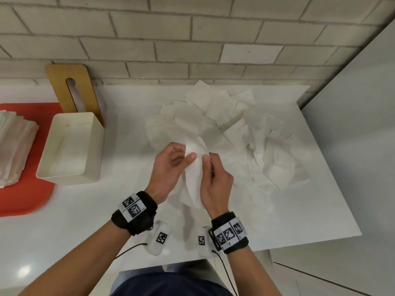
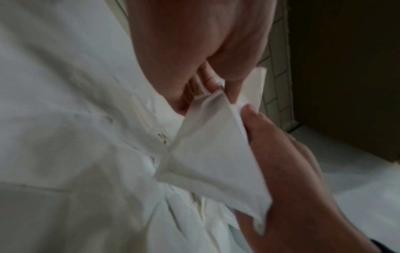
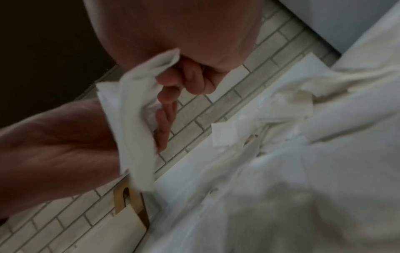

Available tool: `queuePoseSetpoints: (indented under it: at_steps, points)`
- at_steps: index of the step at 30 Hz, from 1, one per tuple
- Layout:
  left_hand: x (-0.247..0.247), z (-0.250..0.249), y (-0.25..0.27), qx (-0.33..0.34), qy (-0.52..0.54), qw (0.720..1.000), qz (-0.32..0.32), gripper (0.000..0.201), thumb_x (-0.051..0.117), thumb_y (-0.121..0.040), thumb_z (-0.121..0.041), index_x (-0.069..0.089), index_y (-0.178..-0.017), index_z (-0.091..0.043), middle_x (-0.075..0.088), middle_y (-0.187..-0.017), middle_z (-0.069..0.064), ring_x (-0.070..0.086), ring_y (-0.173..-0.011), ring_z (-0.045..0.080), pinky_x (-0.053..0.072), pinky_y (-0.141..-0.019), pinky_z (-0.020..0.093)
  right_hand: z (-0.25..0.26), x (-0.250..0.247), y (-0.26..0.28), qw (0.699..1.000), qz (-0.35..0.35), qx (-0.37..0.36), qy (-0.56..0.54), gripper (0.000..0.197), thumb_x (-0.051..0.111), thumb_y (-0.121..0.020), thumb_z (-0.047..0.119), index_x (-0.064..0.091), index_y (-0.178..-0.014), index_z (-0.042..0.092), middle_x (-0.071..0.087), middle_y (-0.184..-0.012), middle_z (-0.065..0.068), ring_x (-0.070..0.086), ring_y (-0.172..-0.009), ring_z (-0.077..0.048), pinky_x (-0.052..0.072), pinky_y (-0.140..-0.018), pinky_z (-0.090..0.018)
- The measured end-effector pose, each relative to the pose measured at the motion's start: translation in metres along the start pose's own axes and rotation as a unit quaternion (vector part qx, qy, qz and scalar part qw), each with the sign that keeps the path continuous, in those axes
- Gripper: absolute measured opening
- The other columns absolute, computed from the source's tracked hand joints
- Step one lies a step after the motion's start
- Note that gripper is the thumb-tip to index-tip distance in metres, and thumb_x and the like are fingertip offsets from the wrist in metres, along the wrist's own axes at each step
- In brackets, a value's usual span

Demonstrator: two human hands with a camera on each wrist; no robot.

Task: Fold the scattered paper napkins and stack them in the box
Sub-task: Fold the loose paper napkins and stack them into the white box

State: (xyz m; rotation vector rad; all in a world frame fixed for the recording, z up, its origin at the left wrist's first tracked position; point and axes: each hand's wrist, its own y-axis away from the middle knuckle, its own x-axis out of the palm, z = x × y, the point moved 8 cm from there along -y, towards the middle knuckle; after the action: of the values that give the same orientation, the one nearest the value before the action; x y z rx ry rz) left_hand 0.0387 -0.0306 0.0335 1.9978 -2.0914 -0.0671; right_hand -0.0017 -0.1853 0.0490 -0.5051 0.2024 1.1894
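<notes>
Both hands hold one white paper napkin (image 1: pixel 193 178) above the white counter, in front of me. My left hand (image 1: pixel 171 167) pinches its upper left edge with thumb and fingers. My right hand (image 1: pixel 213 178) grips the right edge, fingers curled round the paper. The napkin (image 2: pixel 207 150) hangs bent between the hands and shows again in the right wrist view as a folded strip (image 3: pixel 134 119). A heap of loose napkins (image 1: pixel 226 129) lies scattered behind and to the right. The cream box (image 1: pixel 70 148) stands open at the left; nothing can be made out inside it.
A wooden lid with a slot (image 1: pixel 72 90) leans on the tiled wall behind the box. A red tray (image 1: pixel 25 197) at the far left carries a stack of folded cloths (image 1: pixel 15 146). The counter's right edge (image 1: pixel 333 167) drops off beside a grey cabinet.
</notes>
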Motion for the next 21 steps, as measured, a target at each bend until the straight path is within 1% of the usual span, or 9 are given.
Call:
queuePoseSetpoints:
  at_steps: [3,7,10,12,14,16,17,19,21]
  points:
    - [-0.03,0.01,0.001,-0.008,0.017,0.999,-0.047,0.036,0.084,-0.091,-0.012,0.06,-0.118,-0.014,0.075,-0.101,0.015,0.073,-0.089,0.025,0.057,-0.078,0.038,-0.012,0.019,0.006,0.998,0.038,0.041,-0.009,0.022,0.046,-0.116,0.032,0.06,-0.1,0.027,0.056,-0.066,0.016,0.057,-0.06,-0.007,0.037,-0.056,-0.018]
    - [-0.065,0.033,0.006,-0.087,0.036,0.994,-0.059,0.071,0.089,-0.083,-0.004,0.054,-0.143,-0.019,0.079,-0.121,0.011,0.077,-0.111,0.028,0.061,-0.096,0.048,-0.016,0.053,0.011,0.976,0.194,0.085,-0.052,0.032,0.043,-0.116,0.038,0.051,-0.086,0.031,0.057,-0.068,0.014,0.052,-0.061,-0.004,0.039,-0.06,-0.017]
    - [-0.095,0.044,0.011,-0.105,-0.004,0.992,-0.077,0.039,0.082,-0.091,-0.01,0.072,-0.128,-0.007,0.08,-0.12,0.009,0.076,-0.114,0.03,0.056,-0.106,0.054,-0.026,0.068,-0.002,0.954,0.281,0.099,-0.029,0.027,0.043,-0.115,0.042,0.062,-0.097,0.037,0.068,-0.08,0.018,0.064,-0.073,-0.001,0.051,-0.069,-0.018]
    - [-0.121,0.048,0.018,-0.107,-0.007,0.987,-0.122,0.025,0.077,-0.096,-0.015,0.076,-0.119,-0.004,0.081,-0.116,0.009,0.076,-0.113,0.033,0.057,-0.105,0.056,-0.053,0.065,-0.031,0.96,0.256,0.096,0.064,0.025,0.047,-0.111,0.044,0.065,-0.115,0.026,0.074,-0.101,0.005,0.072,-0.096,-0.016,0.059,-0.086,-0.035]
    - [-0.142,0.047,0.024,-0.098,-0.01,0.984,-0.147,0.023,0.074,-0.099,-0.019,0.077,-0.118,-0.007,0.081,-0.117,0.009,0.076,-0.112,0.032,0.057,-0.104,0.057,-0.087,0.061,-0.053,0.926,0.26,0.103,0.253,0.053,0.06,-0.102,0.056,0.057,-0.132,0.012,0.066,-0.124,-0.01,0.063,-0.117,-0.033,0.055,-0.095,-0.045]
    - [-0.159,0.046,0.029,-0.089,-0.006,0.982,-0.164,0.023,0.073,-0.101,-0.021,0.076,-0.121,-0.01,0.08,-0.119,0.009,0.076,-0.113,0.031,0.056,-0.104,0.058,-0.114,0.061,-0.059,0.854,0.302,0.123,0.405,0.096,0.073,-0.085,0.073,0.044,-0.146,0.005,0.055,-0.138,-0.016,0.052,-0.129,-0.038,0.049,-0.101,-0.05]
    - [-0.166,0.045,0.031,-0.086,-0.012,0.981,-0.172,0.024,0.073,-0.101,-0.022,0.075,-0.122,-0.01,0.08,-0.119,0.008,0.076,-0.112,0.03,0.057,-0.104,0.057,-0.119,0.064,-0.058,0.837,0.32,0.124,0.427,0.105,0.077,-0.08,0.075,0.04,-0.148,0.004,0.056,-0.139,-0.017,0.052,-0.13,-0.039,0.049,-0.103,-0.051]
    - [-0.174,0.039,0.034,-0.072,-0.044,0.979,-0.184,0.027,0.073,-0.101,-0.025,0.074,-0.123,-0.01,0.081,-0.117,0.005,0.077,-0.11,0.025,0.059,-0.102,0.053,-0.125,0.074,-0.053,0.85,0.352,0.133,0.368,0.093,0.081,-0.083,0.066,0.044,-0.148,0.012,0.062,-0.134,-0.015,0.059,-0.128,-0.037,0.05,-0.105,-0.048]
    - [-0.176,0.034,0.035,-0.055,-0.067,0.977,-0.194,0.028,0.075,-0.099,-0.024,0.074,-0.123,-0.01,0.081,-0.115,0.002,0.077,-0.107,0.02,0.06,-0.099,0.046,-0.126,0.078,-0.052,0.883,0.356,0.14,0.272,0.066,0.082,-0.088,0.053,0.055,-0.14,0.021,0.066,-0.125,-0.008,0.063,-0.118,-0.033,0.053,-0.096,-0.04]
